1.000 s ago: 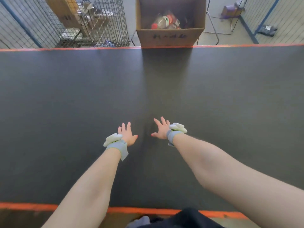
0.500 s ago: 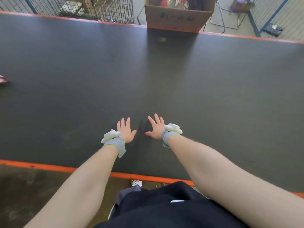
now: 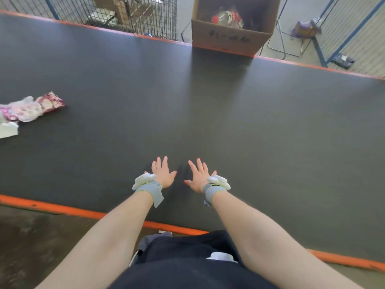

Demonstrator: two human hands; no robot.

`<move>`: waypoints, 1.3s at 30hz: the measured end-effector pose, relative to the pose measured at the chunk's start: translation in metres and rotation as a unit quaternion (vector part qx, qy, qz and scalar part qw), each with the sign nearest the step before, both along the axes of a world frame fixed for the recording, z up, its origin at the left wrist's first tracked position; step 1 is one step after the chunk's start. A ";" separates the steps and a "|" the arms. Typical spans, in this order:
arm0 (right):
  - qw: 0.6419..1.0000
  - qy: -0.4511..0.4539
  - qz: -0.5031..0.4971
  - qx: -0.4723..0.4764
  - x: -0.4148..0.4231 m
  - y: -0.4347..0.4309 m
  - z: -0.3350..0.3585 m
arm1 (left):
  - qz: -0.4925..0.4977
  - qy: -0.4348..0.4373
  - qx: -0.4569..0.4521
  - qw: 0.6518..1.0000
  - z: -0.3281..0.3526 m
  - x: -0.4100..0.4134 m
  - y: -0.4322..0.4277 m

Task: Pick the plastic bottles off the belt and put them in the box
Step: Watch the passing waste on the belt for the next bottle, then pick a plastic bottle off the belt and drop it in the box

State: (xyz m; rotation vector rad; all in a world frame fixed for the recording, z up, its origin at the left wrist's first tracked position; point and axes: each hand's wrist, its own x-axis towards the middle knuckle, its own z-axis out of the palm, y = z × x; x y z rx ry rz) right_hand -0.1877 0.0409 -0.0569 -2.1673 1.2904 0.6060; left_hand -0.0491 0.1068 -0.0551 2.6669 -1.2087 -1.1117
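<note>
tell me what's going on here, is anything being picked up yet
Not yet. A person stands at a dark conveyor belt with the left hand and right hand open, fingers spread, holding nothing. A cardboard box at the belt's far edge already holds at least one plastic bottle. At the left edge of the view, crumpled wrappers and plastic packaging lie on the belt; no bottle is clearly visible among them.
</note>
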 end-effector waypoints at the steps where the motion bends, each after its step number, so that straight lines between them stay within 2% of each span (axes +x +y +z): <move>1: 1.000 -0.002 -0.001 -0.002 0.000 0.000 0.000 | 0.001 0.002 -0.002 1.000 -0.001 0.000 0.000; 10: 1.000 -0.026 -0.002 -0.012 0.013 -0.013 -0.002 | 0.061 0.021 -0.022 0.998 0.003 0.014 0.001; 19: 0.998 -0.061 -0.006 0.033 0.044 -0.022 -0.005 | 0.152 -0.089 -0.094 0.980 0.011 0.057 0.000; 30: 0.992 -0.119 0.019 0.047 0.123 -0.068 0.010 | 0.292 -0.067 -0.097 0.949 0.012 0.127 -0.003; 36: 0.990 -0.130 0.047 0.024 0.136 -0.101 0.005 | 0.281 -0.092 -0.127 0.947 0.010 0.141 -0.011; 39: 0.991 -0.126 0.015 0.036 0.135 -0.112 -0.001 | 0.266 -0.124 -0.111 0.949 0.008 0.159 -0.021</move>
